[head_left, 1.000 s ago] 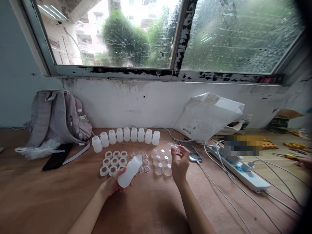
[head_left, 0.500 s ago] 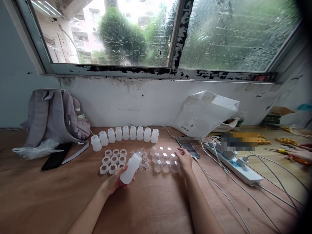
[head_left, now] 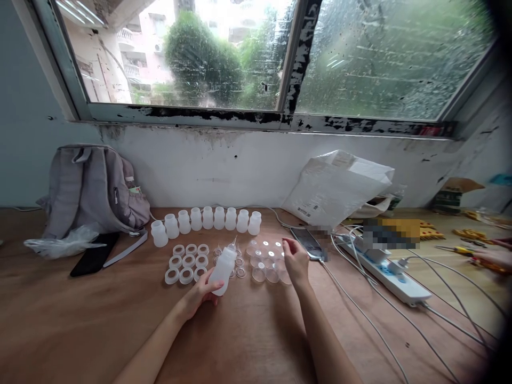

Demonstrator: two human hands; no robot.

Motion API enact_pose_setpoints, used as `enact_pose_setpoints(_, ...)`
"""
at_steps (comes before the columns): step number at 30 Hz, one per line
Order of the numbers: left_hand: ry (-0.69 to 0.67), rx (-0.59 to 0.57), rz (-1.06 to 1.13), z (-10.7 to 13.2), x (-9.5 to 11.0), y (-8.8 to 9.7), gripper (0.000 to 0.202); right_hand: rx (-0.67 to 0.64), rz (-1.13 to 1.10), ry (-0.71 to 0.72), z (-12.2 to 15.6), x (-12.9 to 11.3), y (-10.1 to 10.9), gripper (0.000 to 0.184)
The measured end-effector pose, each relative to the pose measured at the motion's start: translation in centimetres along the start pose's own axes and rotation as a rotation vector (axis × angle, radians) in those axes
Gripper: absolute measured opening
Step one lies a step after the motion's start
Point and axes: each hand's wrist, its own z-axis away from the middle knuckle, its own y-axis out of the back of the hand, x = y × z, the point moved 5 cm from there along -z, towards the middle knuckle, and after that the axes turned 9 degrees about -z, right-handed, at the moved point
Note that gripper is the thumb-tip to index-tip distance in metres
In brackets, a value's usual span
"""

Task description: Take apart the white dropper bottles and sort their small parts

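My left hand [head_left: 200, 296] is closed round the lower part of a white plastic bottle [head_left: 224, 265] that has a clear teat on top, held almost upright just above the wooden table [head_left: 248, 330]. My right hand [head_left: 295, 260] hovers over a cluster of clear dome caps [head_left: 264, 260], fingers loosely curled and apart, with nothing visible in them. Left of the caps lie small clear teats [head_left: 239, 266] and a group of white screw rings [head_left: 188, 263]. Behind them stands a curved row of several white bottles [head_left: 208, 220].
A grey backpack [head_left: 92, 192], a black phone [head_left: 94, 257] and a crumpled plastic bag [head_left: 64, 246] lie at the left. To the right are a smartphone [head_left: 310, 244], a white power strip [head_left: 386, 273] with cables, and a white bag [head_left: 340, 186]. Another person's hand [head_left: 496, 258] shows at the far right edge.
My right hand set down the clear cap it held among the other caps and has lifted slightly. My left hand tipped the bottle from slanted to nearly upright.
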Motion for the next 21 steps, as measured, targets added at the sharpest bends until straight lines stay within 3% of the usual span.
enact_pose_setpoints(2,-0.020,-0.016,-0.024,0.0,0.1,-0.3,0.036,-0.155,-0.248,-0.077,2.0,-2.0,-2.3,0.034)
enact_pose_setpoints(4,-0.026,-0.015,-0.086,-0.1,0.1,-0.5,0.038,-0.408,-0.463,-0.189,4.7,-3.9,-5.1,0.032)
enact_pose_setpoints(7,-0.095,0.066,-0.330,-0.2,0.2,-0.4,0.042,-0.648,-0.650,-0.379,8.7,-5.4,-8.1,0.042)
enact_pose_setpoints(8,-0.151,0.120,-0.465,-0.1,0.4,-0.3,0.041,-0.673,-0.698,-0.452,9.7,-5.4,-8.8,0.043)
enact_pose_setpoints(11,-0.321,0.293,-0.910,0.4,0.9,-0.4,0.039,-0.589,-0.783,-0.634,11.5,-4.2,-9.7,0.036)
enact_pose_setpoints(14,-0.357,0.353,-1.150,0.9,0.9,-1.0,0.038,-0.513,-0.827,-0.702,12.0,-3.2,-9.9,0.023)
enact_pose_setpoints(17,-0.317,0.321,-1.119,1.1,1.0,-1.4,0.030,-0.509,-0.833,-0.716,12.0,-3.0,-9.8,0.017)
enact_pose_setpoints(21,-0.244,0.230,-0.921,1.0,1.6,-1.9,0.022,-0.529,-0.833,-0.689,11.8,-3.2,-9.6,0.014)
